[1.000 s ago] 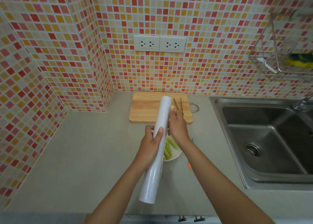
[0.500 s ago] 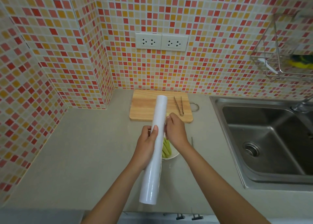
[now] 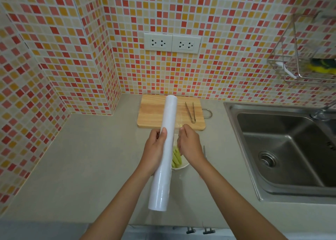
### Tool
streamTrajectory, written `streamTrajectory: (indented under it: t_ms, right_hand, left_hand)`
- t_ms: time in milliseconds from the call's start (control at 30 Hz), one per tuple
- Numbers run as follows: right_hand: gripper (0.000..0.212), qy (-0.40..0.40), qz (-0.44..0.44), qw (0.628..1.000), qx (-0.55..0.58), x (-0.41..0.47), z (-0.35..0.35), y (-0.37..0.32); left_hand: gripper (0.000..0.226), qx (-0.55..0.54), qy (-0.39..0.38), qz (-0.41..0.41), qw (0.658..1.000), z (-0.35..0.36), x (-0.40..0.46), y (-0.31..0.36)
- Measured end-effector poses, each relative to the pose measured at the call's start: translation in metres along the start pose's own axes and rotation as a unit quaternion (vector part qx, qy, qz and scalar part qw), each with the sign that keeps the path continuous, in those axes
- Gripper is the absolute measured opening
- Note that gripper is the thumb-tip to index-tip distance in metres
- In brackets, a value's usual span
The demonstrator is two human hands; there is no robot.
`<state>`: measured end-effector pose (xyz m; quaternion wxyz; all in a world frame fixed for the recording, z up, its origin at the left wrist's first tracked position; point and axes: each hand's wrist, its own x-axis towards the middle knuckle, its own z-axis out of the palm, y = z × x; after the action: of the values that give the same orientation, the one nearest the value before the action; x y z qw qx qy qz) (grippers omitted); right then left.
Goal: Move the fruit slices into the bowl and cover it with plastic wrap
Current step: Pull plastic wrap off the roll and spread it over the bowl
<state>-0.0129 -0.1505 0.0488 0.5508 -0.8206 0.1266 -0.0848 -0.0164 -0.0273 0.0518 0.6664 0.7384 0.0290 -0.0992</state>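
My left hand (image 3: 156, 151) grips a long white roll of plastic wrap (image 3: 164, 149) around its middle, held above the counter and pointing away from me. My right hand (image 3: 189, 145) is just right of the roll, fingers pinched on the clear film's edge; a short stretch of film shows between roll and fingers. Under both hands stands a white bowl (image 3: 182, 167) holding pale green fruit slices (image 3: 176, 158), mostly hidden by the roll and my right wrist.
A wooden cutting board (image 3: 152, 112) lies against the tiled wall with metal tongs (image 3: 190, 111) on it. A steel sink (image 3: 283, 149) fills the right side. A thin knife (image 3: 204, 151) lies right of the bowl. A wire rack (image 3: 307, 58) hangs on the wall.
My right hand has slid from the far part of the roll to its right side, pinching the film edge. The roll has stayed nearly still in my left hand.
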Motion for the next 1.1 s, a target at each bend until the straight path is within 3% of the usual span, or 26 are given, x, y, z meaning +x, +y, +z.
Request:
streamTrajectory:
  t_ms: [267,433,667,800,933,1100]
  right_hand:
    - [0.036,0.006,-0.041,0.998,-0.056,-0.017,0.006,0.001]
    - [0.043,-0.008,0.014,0.999,0.029,-0.024,0.002,-0.003]
    - [0.042,0.032,-0.044,0.996,-0.074,-0.035,0.011,0.003]
    - [0.041,0.011,-0.007,1.0,0.0,-0.037,0.007,0.006]
    - [0.04,-0.036,-0.003,0.999,-0.017,-0.053,0.014,0.014]
    - [0.042,-0.008,0.015,1.0,0.016,-0.057,0.007,0.012]
  left_hand:
    - [0.032,-0.013,0.015,0.014,1.0,0.003,0.0,0.007]
    - [0.032,-0.006,0.024,0.02,0.999,0.001,0.006,0.011]
    - [0.036,0.009,0.045,0.04,0.998,0.0,0.016,0.016]
    - [0.039,-0.006,0.04,0.027,0.999,0.0,0.022,0.018]
    - [0.039,-0.003,0.046,0.028,0.999,0.001,0.028,0.019]
    - [0.041,-0.016,0.051,0.021,0.998,0.0,0.035,0.02]
